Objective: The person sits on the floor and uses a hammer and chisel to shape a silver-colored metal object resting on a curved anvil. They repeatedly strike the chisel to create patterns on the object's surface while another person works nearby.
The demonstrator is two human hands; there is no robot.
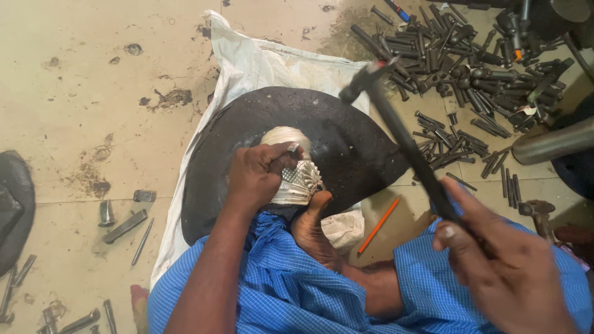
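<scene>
In the right hand [507, 272], the hammer [402, 136] slants head-up toward upper left.

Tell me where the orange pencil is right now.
In the head view, the orange pencil lies on the floor right of centre, just off the edge of the dark round block, below the raised hammer.

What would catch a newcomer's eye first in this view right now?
The raised hammer stands out first, gripped by the right hand and angled up over the middle of the view. Below it, the left hand pins a punch against a patterned silver workpiece on a dark round block, with a bare foot braced against it. At top right lies a big heap of dark steel punches.
</scene>
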